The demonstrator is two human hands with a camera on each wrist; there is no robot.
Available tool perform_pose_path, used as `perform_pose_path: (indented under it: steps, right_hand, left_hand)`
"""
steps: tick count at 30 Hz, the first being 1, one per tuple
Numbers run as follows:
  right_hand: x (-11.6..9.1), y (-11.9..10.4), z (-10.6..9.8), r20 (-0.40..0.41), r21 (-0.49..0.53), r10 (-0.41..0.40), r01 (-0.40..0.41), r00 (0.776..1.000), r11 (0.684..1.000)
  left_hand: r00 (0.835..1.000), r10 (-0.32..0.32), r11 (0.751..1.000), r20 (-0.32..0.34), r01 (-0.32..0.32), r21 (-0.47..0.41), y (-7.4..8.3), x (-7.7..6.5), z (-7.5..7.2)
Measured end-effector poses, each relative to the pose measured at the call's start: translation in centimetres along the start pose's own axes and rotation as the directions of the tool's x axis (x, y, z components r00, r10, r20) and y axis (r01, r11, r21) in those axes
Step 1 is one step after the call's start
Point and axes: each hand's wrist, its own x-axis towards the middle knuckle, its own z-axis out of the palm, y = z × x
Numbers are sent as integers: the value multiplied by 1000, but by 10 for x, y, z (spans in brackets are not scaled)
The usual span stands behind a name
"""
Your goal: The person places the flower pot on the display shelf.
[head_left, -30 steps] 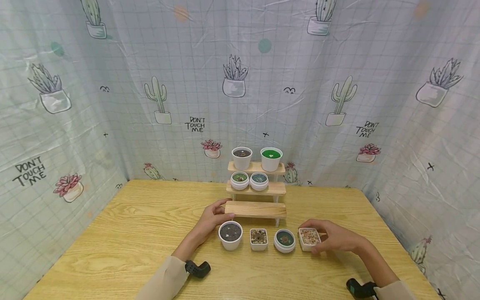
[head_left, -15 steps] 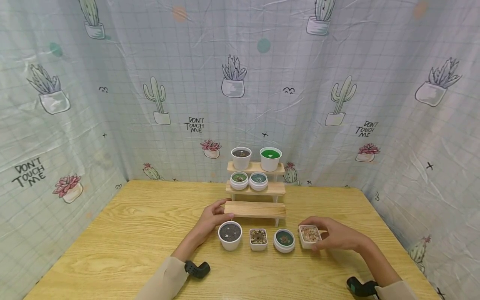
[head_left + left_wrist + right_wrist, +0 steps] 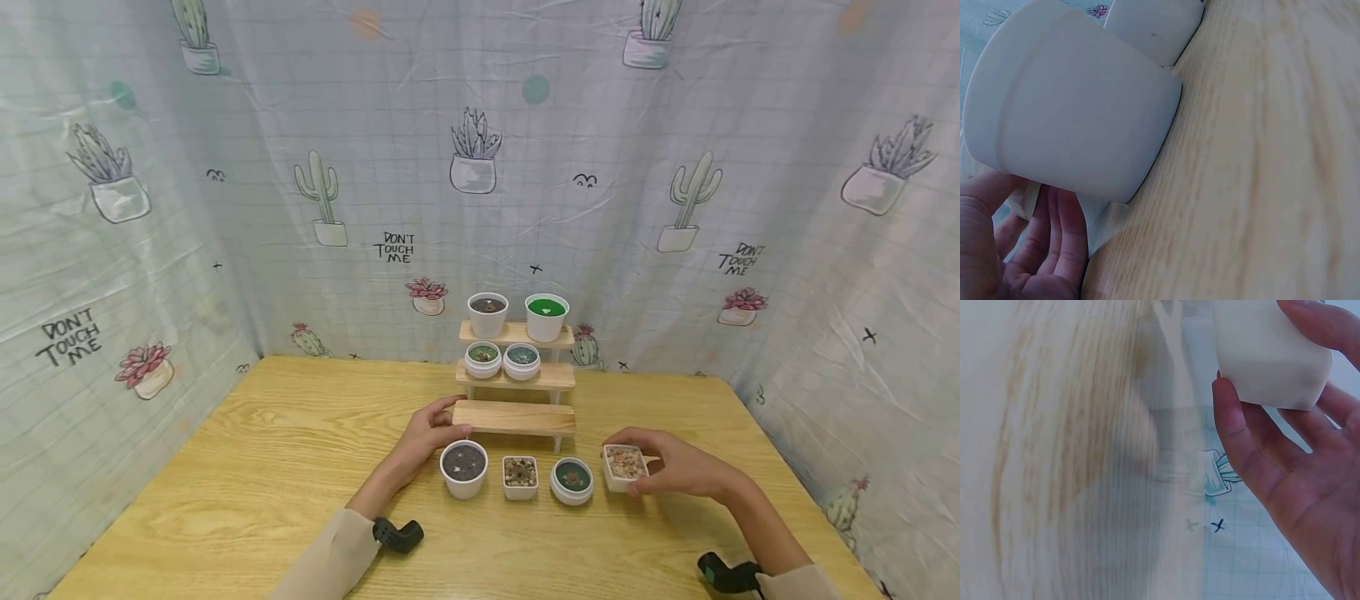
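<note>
My right hand [image 3: 675, 464] grips a square white pot [image 3: 625, 468] filled with pale pebbles, thumb on the near side and fingers on the far side. In the right wrist view the pot [image 3: 1272, 356] hangs clear of the table. My left hand [image 3: 425, 440] holds the left end of the lowest board of a three-tier wooden stand [image 3: 513, 417]. Thumb and fingers lie on either side of that board end; in the left wrist view a white round pot [image 3: 1079, 106] partly covers it. The lowest board bears nothing.
Before the stand are a round pot with dark soil [image 3: 464, 469], a square pebble pot [image 3: 520, 477] and a round green-filled pot [image 3: 572, 481]. Two small bowls [image 3: 521, 361] fill the middle tier's left, two taller pots [image 3: 547, 317] the top. A printed curtain [image 3: 480, 225] hangs behind the table.
My right hand has raised the square pebble pot off the table and moved it slightly away from me. The left hand keeps its hold on the stand. The head view has shifted a little.
</note>
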Motion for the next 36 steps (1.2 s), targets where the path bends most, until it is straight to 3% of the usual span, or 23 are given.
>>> perform_pose_path:
  steps: [18,36]
  right_hand:
    - [6,-16,-13,-66,-93,13,-19,998,995]
    - [20,-33,-22,-106,-141,-19,4,994,990]
  left_hand:
    - [1000,18,1000,15,-18,7,-1,2,1]
    - [1000,-6,1000,2,6,16,-3,4,0]
